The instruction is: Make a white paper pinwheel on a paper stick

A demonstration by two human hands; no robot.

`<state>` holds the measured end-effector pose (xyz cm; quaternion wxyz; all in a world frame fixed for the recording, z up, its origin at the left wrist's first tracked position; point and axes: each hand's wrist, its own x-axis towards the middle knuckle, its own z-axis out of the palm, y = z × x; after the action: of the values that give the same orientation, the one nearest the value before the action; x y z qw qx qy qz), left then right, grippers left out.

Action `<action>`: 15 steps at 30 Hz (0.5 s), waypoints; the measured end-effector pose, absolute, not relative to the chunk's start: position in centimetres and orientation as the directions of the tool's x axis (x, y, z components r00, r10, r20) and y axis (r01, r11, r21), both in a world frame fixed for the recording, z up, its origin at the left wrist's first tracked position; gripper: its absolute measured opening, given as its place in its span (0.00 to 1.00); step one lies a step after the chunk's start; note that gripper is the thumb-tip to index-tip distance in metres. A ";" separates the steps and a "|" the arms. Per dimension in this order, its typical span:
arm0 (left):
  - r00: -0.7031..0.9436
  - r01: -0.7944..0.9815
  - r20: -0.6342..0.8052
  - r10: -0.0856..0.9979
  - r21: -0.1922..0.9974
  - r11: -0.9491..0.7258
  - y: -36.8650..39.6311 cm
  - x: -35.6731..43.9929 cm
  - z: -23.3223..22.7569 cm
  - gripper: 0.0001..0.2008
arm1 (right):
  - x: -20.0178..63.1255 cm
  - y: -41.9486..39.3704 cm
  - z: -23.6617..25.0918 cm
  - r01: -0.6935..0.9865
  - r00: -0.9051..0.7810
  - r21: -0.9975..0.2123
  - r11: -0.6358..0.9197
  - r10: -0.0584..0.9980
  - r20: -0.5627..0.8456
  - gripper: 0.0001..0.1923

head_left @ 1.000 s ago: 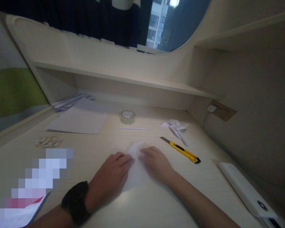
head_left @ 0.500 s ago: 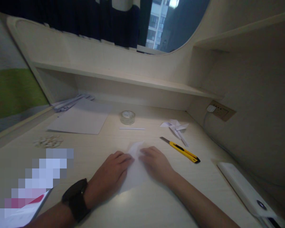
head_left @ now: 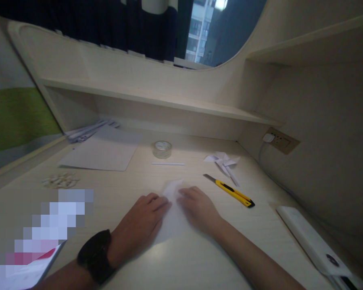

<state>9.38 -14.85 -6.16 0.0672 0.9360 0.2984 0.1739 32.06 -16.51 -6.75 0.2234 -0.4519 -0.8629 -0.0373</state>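
On the table (head_left: 181, 270), white paper (head_left: 173, 223) lies between left hand (head_left: 142, 219) and right hand (head_left: 201, 209). Left fingers bent at its left side, right fingers curled at its right; cannot tell whether either pinches. Likely step: pressing or folding; next move probably wants steady pressure.

A pale desk (head_left: 181, 266) carries white paper (head_left: 174, 221), a tape roll (head_left: 162, 150), a thin white stick (head_left: 168, 164) and a pinwheel (head_left: 222, 161). A yellow cutter (head_left: 234, 193) lies near the pinwheel.
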 end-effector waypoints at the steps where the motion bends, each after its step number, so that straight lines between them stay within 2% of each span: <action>1: 0.764 0.536 0.283 0.580 0.223 -0.814 -14.9 9.4 -6.1 0.18 | 32.0 -16.5 -6.8 0.797 -0.490 -0.140 0.587 0.765 0.419 0.13; 7: 0.772 0.531 0.282 0.569 0.205 -0.822 -14.8 9.4 -5.9 0.16 | 32.1 -16.6 -6.5 0.782 -0.447 -0.229 0.580 0.777 0.443 0.14; 10: 0.779 0.525 0.280 0.561 0.197 -0.828 -14.7 9.4 -6.1 0.17 | 32.6 -16.8 -5.3 0.822 -0.298 -0.339 0.456 0.854 0.427 0.15; 13: 0.777 0.530 0.277 0.565 0.197 -0.825 -14.7 9.4 -6.1 0.18 | 33.5 -17.5 -3.5 0.855 -0.085 -0.475 0.208 0.960 0.268 0.15; 15: 0.775 0.532 0.280 0.567 0.197 -0.824 -14.8 9.4 -6.0 0.18 | 34.1 -18.1 -2.6 0.842 -0.043 -0.529 0.099 0.992 0.118 0.15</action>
<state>9.40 -14.78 -5.97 0.0535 0.9405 0.2922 0.1652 34.13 -18.10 -2.61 0.2328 -0.6515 -0.7040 0.1607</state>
